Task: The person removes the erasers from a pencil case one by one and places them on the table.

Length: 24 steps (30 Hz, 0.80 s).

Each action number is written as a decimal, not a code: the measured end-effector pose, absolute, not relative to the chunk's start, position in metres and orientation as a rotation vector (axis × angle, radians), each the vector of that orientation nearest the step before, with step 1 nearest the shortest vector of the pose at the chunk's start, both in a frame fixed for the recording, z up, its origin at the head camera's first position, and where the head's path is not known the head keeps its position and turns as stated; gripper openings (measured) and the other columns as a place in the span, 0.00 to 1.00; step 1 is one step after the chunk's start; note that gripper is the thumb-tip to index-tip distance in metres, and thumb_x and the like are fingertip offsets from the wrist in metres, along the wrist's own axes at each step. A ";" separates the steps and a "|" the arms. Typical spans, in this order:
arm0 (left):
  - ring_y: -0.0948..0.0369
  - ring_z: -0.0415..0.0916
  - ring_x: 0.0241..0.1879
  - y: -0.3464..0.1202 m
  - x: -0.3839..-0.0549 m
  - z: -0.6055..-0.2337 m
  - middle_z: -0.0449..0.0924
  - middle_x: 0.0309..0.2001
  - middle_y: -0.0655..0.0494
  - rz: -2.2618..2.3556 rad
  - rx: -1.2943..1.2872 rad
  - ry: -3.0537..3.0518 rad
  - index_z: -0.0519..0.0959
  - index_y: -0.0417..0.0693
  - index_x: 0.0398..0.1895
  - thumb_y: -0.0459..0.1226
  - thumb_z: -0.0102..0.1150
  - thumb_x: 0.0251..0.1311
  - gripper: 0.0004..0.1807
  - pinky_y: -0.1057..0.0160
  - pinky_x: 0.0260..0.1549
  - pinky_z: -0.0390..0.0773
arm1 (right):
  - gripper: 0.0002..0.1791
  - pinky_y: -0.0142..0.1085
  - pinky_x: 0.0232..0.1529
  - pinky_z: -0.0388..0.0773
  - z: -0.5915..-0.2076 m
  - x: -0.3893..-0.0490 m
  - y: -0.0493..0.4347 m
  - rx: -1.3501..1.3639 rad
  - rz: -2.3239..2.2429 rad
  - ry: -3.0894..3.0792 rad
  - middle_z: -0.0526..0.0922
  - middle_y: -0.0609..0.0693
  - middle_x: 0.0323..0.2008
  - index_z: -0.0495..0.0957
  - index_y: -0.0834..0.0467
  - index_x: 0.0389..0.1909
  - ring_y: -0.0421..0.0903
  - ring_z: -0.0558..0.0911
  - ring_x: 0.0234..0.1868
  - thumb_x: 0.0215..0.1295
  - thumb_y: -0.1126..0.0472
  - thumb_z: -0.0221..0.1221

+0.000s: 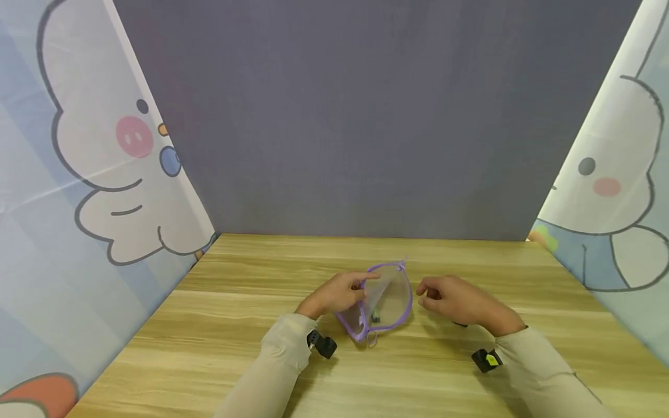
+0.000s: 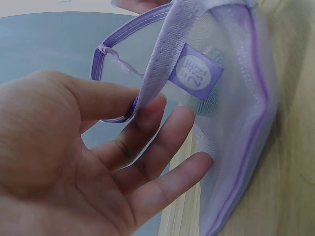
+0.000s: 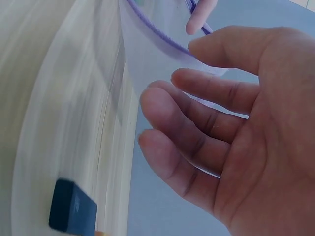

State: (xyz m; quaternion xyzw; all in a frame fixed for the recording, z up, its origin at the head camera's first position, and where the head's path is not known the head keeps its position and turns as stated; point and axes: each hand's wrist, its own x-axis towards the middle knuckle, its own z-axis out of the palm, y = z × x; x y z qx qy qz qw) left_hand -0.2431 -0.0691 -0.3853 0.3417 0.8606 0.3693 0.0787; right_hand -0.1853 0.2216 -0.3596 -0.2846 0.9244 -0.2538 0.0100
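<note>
A see-through mesh bag with purple trim stands on the table, its mouth spread wide. My left hand pinches the bag's rim between thumb and index finger, the other fingers spread beside the mesh. A purple tag with white print hangs from the rim band. Through the mesh a small dark-green item shows low in the bag. Just right of the bag, my right hand hovers with loosely bent fingers and holds nothing. Beneath it, a small dark block lies on the table.
The wood-grain table ends at a grey panel at the back. Cartoon-printed cloths hang on both sides. A loop of cord sticks out at the bag's near edge.
</note>
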 end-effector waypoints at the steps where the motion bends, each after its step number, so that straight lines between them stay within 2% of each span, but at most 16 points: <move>1: 0.62 0.75 0.44 -0.069 -0.243 -0.385 0.79 0.55 0.45 1.109 1.015 2.577 0.74 0.54 0.70 0.32 0.58 0.68 0.26 0.63 0.43 0.76 | 0.10 0.35 0.32 0.76 -0.359 -0.186 0.220 -0.892 -0.783 2.888 0.81 0.40 0.31 0.81 0.59 0.48 0.34 0.76 0.27 0.73 0.60 0.58; 5: 0.62 0.74 0.39 -0.068 -0.244 -0.384 0.80 0.43 0.50 1.121 0.985 2.570 0.74 0.55 0.70 0.33 0.60 0.66 0.28 0.64 0.39 0.76 | 0.09 0.34 0.30 0.74 -0.359 -0.189 0.212 -0.920 -0.789 2.871 0.79 0.39 0.29 0.81 0.58 0.47 0.34 0.74 0.26 0.73 0.60 0.58; 10: 0.64 0.70 0.29 -0.068 -0.245 -0.384 0.74 0.29 0.57 1.136 0.966 2.538 0.73 0.53 0.70 0.33 0.64 0.63 0.30 0.65 0.29 0.71 | 0.05 0.33 0.28 0.72 -0.356 -0.191 0.202 -0.931 -0.822 2.865 0.79 0.40 0.27 0.82 0.57 0.41 0.35 0.72 0.25 0.72 0.61 0.59; 17: 0.64 0.69 0.26 -0.066 -0.245 -0.382 0.72 0.27 0.57 1.134 0.981 2.517 0.71 0.51 0.72 0.34 0.69 0.61 0.34 0.66 0.27 0.70 | 0.07 0.32 0.25 0.67 -0.350 -0.191 0.196 -0.984 -0.796 2.890 0.73 0.38 0.22 0.78 0.52 0.31 0.34 0.68 0.22 0.71 0.62 0.59; 24: 0.64 0.69 0.26 -0.066 -0.245 -0.383 0.73 0.27 0.57 1.108 0.979 2.515 0.70 0.51 0.73 0.35 0.69 0.61 0.35 0.66 0.26 0.71 | 0.05 0.32 0.25 0.70 -0.345 -0.194 0.189 -1.000 -0.857 2.849 0.76 0.39 0.23 0.80 0.54 0.35 0.34 0.70 0.22 0.72 0.63 0.58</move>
